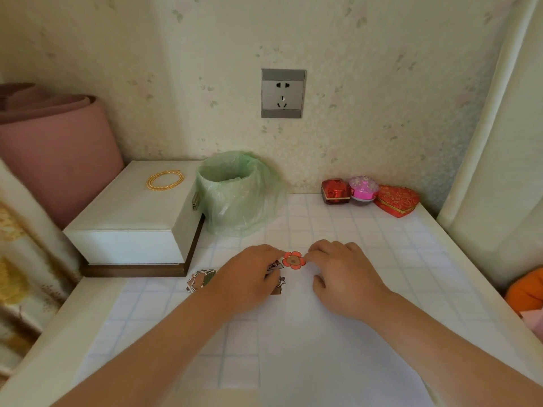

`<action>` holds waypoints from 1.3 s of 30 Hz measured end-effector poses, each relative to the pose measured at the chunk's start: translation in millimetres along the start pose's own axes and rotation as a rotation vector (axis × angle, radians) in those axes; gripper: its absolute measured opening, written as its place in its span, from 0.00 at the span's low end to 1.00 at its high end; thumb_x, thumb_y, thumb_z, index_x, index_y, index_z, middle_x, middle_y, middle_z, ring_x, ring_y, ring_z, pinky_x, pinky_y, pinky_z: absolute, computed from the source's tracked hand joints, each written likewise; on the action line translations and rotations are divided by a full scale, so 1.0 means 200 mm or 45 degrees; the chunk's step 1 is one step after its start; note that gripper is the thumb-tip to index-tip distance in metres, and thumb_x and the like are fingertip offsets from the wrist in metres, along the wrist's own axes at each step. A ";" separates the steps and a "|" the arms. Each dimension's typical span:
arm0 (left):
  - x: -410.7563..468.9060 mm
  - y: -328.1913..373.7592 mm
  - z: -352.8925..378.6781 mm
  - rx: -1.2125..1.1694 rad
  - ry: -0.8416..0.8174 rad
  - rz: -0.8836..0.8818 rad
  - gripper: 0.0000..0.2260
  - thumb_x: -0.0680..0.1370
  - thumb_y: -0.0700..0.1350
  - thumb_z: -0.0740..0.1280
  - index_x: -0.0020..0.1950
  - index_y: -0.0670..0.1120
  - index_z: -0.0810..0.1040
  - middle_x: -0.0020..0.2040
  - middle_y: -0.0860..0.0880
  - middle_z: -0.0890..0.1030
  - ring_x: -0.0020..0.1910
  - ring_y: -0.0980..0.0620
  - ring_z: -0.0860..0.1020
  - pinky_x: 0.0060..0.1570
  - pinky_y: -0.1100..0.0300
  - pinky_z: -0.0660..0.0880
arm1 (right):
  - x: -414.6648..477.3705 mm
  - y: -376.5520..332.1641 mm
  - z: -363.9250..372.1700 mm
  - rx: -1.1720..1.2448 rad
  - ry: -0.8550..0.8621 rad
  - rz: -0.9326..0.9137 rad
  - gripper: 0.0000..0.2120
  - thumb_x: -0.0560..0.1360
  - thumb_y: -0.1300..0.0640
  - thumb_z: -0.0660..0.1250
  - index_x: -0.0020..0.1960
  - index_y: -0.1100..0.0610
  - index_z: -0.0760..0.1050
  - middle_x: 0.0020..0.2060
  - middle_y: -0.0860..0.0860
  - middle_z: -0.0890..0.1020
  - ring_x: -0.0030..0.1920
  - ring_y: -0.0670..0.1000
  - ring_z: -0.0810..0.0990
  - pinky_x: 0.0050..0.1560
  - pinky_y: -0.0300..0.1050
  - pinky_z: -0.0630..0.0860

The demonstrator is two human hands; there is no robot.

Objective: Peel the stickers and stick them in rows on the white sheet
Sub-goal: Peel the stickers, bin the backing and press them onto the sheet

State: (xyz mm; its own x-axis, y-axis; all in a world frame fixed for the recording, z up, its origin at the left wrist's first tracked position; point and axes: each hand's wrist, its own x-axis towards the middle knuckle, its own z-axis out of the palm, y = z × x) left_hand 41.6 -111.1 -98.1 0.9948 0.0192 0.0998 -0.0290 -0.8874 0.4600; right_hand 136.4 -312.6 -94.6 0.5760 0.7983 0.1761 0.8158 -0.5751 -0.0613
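Fingers [315,254] of my left hand [246,277] and right hand [343,274] pinched one red flower sticker [293,259] at the white sheet's [323,342] 11 o'clock corner, and I judged no row begun, with more stickers [201,279] waiting at 9 o'clock.

The flower sticker [293,259] has red-orange petals round a brown centre. The white sheet [323,333] is plain, and the table cover [367,230] is white with a pale blue grid. The loose stickers [201,279] are brown and dull green, edged in white. The bin liner [235,195] is translucent pale green. The box [132,218] is white over a dark brown base, and the necklace [164,179] is gold. The wallpaper [382,83] is cream with faint green and pink flecks, the wall socket [283,93] grey, and the heart-shaped box [396,200] red patterned in gold.
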 end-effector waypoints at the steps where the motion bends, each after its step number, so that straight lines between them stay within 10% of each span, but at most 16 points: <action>1: -0.01 0.01 0.02 0.095 -0.009 0.042 0.19 0.79 0.49 0.57 0.69 0.56 0.74 0.65 0.58 0.76 0.59 0.54 0.74 0.58 0.56 0.73 | 0.00 0.00 0.00 0.010 -0.004 -0.030 0.23 0.73 0.54 0.58 0.67 0.47 0.75 0.61 0.44 0.76 0.54 0.51 0.76 0.54 0.48 0.70; 7: -0.05 0.05 0.08 0.567 -0.077 0.141 0.32 0.77 0.60 0.44 0.77 0.49 0.65 0.75 0.51 0.69 0.69 0.45 0.70 0.59 0.49 0.73 | -0.05 -0.01 0.06 -0.014 0.078 -0.132 0.23 0.73 0.55 0.58 0.66 0.51 0.79 0.60 0.45 0.82 0.49 0.50 0.80 0.49 0.47 0.77; 16: -0.11 0.11 0.09 0.539 -0.254 0.046 0.38 0.70 0.68 0.29 0.80 0.58 0.39 0.82 0.51 0.41 0.80 0.48 0.42 0.76 0.54 0.42 | -0.10 -0.01 0.07 0.044 0.103 -0.094 0.23 0.74 0.54 0.55 0.65 0.53 0.79 0.62 0.47 0.82 0.54 0.49 0.81 0.46 0.45 0.80; 33: -0.16 0.04 0.10 0.430 -0.176 0.048 0.40 0.74 0.65 0.33 0.81 0.48 0.51 0.82 0.53 0.46 0.80 0.56 0.41 0.77 0.56 0.42 | -0.10 -0.04 0.09 0.068 0.185 0.038 0.23 0.72 0.54 0.55 0.58 0.57 0.83 0.57 0.52 0.85 0.56 0.52 0.83 0.49 0.50 0.81; 39: -0.18 -0.01 0.08 0.437 0.012 0.188 0.23 0.81 0.58 0.55 0.68 0.47 0.78 0.69 0.47 0.76 0.69 0.46 0.72 0.59 0.47 0.77 | -0.09 -0.05 0.07 0.041 0.136 0.046 0.22 0.72 0.53 0.54 0.56 0.57 0.83 0.56 0.52 0.85 0.54 0.52 0.83 0.47 0.50 0.81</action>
State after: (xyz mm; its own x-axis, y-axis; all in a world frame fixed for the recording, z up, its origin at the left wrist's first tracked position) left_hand 8.0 -118.0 -116.7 0.9813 -0.1178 0.1519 -0.1363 -0.9836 0.1178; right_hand 118.9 -318.1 -111.6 0.5975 0.7527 0.2767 0.7970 -0.5956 -0.1008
